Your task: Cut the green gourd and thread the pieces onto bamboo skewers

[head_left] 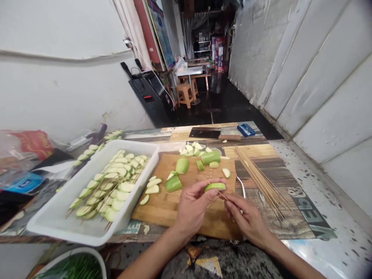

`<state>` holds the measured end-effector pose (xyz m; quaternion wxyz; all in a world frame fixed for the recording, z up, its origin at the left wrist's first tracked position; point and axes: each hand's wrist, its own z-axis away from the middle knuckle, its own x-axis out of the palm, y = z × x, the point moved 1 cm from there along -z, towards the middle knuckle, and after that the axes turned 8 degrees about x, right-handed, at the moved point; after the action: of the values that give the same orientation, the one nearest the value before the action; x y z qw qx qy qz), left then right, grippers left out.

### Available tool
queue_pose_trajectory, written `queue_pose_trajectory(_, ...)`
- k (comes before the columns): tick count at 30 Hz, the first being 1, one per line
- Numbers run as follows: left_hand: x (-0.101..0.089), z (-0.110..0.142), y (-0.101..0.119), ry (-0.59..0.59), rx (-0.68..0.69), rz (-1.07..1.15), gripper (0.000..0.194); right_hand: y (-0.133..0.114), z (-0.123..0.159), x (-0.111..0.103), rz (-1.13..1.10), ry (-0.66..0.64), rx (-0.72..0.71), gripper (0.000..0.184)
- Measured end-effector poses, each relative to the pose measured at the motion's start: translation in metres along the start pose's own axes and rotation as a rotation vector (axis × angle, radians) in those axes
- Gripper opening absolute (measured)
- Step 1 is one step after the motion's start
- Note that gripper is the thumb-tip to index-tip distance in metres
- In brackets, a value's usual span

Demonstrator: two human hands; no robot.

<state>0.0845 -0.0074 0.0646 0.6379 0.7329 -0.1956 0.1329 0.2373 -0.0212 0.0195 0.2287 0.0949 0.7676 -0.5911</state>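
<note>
Over the wooden cutting board (162, 211), my left hand (190, 209) pinches a pale green zucchini slice (215, 187) between thumb and fingers. A thin wooden skewer (223, 196) runs at the slice, and its tip sticks out beyond my left fingers. My right hand (247, 217) grips the skewer's near end, fingers closed. On the board lie cut zucchini chunks (182, 166), a longer zucchini piece (210, 157) and several loose slices (153, 189). A pile of small zucchini pieces (193, 149) sits at the back of the board.
A white plastic tray (156, 149) on the left holds skewered zucchini slices (116, 174). Several bare skewers (257, 180) lie to the right. Behind the board are a cleaver (206, 133) and a blue packet (246, 130). A tub of greens (74, 267) stands below the table's left front edge.
</note>
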Motion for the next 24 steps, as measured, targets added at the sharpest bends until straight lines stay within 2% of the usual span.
queue_pose_trajectory(8,-0.002,0.005,0.002,-0.06,0.014,-0.122,0.026,-0.027,-0.002,-0.009,0.087,0.082,-0.14,0.015)
queue_pose_trajectory(12,-0.006,0.006,0.002,-0.006,0.051,-0.095,0.014,-0.039,-0.002,-0.01,0.181,0.027,-0.17,0.017)
queue_pose_trajectory(14,-0.007,0.007,-0.001,0.009,0.027,-0.042,0.012,-0.039,-0.001,-0.01,0.217,-0.007,-0.208,0.019)
queue_pose_trajectory(17,-0.006,0.01,-0.002,0.029,-0.013,0.036,0.013,-0.036,0.005,-0.009,0.201,0.013,-0.26,0.027)
queue_pose_trajectory(24,-0.001,0.022,0.0,0.132,-0.108,0.125,0.013,-0.033,0.019,-0.005,0.093,0.013,-0.264,0.04)
